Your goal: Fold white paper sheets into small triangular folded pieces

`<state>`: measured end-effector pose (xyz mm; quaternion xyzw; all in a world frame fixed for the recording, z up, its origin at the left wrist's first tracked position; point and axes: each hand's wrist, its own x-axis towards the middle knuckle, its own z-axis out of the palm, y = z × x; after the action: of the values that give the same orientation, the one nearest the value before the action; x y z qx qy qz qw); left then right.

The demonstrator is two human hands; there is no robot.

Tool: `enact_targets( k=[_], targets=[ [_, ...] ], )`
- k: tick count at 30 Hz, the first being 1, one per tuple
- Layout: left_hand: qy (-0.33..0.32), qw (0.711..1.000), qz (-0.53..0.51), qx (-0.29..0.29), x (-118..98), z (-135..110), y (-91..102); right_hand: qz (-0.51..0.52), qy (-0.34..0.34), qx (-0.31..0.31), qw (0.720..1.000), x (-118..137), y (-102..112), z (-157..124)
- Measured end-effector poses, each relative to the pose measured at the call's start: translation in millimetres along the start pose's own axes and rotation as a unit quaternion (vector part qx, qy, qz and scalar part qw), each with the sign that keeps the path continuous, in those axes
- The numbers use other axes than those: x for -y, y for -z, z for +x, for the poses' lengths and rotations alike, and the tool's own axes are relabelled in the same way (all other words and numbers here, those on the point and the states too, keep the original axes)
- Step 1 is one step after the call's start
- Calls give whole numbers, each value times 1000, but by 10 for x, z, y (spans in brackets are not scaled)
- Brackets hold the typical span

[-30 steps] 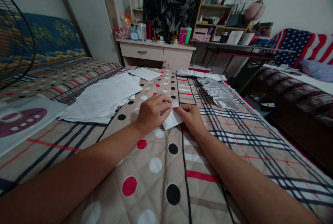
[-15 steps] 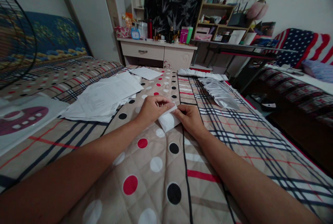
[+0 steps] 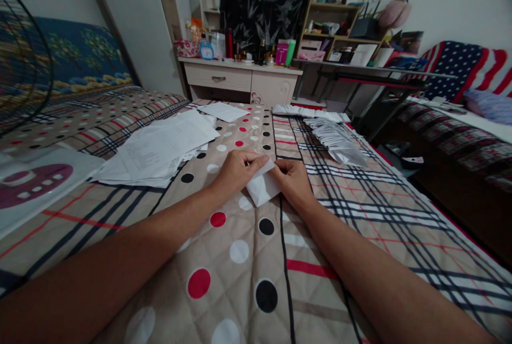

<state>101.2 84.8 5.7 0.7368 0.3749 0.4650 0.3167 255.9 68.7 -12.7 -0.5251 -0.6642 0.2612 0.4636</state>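
A small piece of folded white paper (image 3: 263, 189) is between my hands, just over the patterned bedspread (image 3: 224, 248). My left hand (image 3: 239, 169) pinches its upper left edge, thumb on top. At the upper right edge, my right hand (image 3: 293, 180) grips it between thumb and curled fingers. A flap lies folded along the top of the paper. To the left is a loose pile of printed white sheets (image 3: 160, 144). Beyond my right hand lies a fanned row of folded white papers (image 3: 334, 138).
A further bundle of folded papers (image 3: 310, 113) and a single sheet (image 3: 224, 111) lie farther back. On the left are a plastic bag with a purple print (image 3: 36, 181) and a fan (image 3: 24, 56). A white cabinet (image 3: 218, 78) stands beyond the bed.
The folded paper has tilted and shifted slightly toward me and to the right, and its top flap shows wider. Both hands keep their grip on it.
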Motion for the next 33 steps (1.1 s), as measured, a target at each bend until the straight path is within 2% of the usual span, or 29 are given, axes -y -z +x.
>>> enact_targets(
  k=[6, 11, 14, 17, 21, 24, 26, 31, 33],
  targets=[
    [14, 1000, -7, -2, 20, -13, -35, -47, 19, -22, 998, -11, -8, -14],
    [29, 997, 27, -63, 45, 0, -24, 6, 23, 32, 999, 12, -20, -11],
    [26, 994, 35, -96, 53, 11, -7, 86, 14, 70, 994, 20, -37, -7],
    [27, 992, 4, -126, 76, 20, 1, 153, 2, 82, 985, 20, -51, -10],
    [25, 988, -95, -119, 133, 28, -1, 172, 14, 38, 984, 24, -38, -19],
    [82, 976, -179, -90, 173, 35, -5, 143, 40, -8, 989, 17, -14, -15],
    [117, 967, -203, -94, 186, 41, -7, 126, 45, -21, 991, 10, -5, -10],
    [146, 953, -231, -131, 164, 48, -3, 135, 28, 12, 990, 29, -13, -10],
    [145, 952, -235, -131, 157, 43, -1, 140, 31, 5, 990, 40, -11, -9]
  ],
)
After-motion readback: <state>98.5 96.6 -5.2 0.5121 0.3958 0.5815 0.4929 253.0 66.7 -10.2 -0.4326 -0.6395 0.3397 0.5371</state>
